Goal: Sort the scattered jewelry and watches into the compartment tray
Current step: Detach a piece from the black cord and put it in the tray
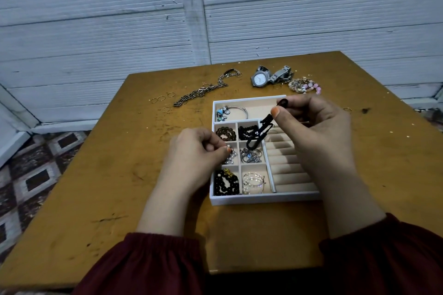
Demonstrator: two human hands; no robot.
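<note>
A white compartment tray [263,199] sits mid-table. Its small cells hold bead bracelets, pearls and silver pieces; a silver charm bangle [231,112] lies in the long back cell. My right hand [318,132] pinches a black cord bracelet [260,133] that dangles above the tray's middle cells. My left hand [196,151], fingers curled, pinches a small pearl piece [229,148] at the tray's left edge. Loose on the table behind lie a silver watch [260,78], a second metal watch [281,74], a pink bead bracelet [304,85], a bronze chain [203,91] and thin gold rings [161,98].
The wooden table [119,175] stands against a white corrugated wall. Another thin ring [347,109] lies right of my right hand. Patterned floor [36,163] shows past the table's left edge. Ring rolls fill the tray's right side [285,167].
</note>
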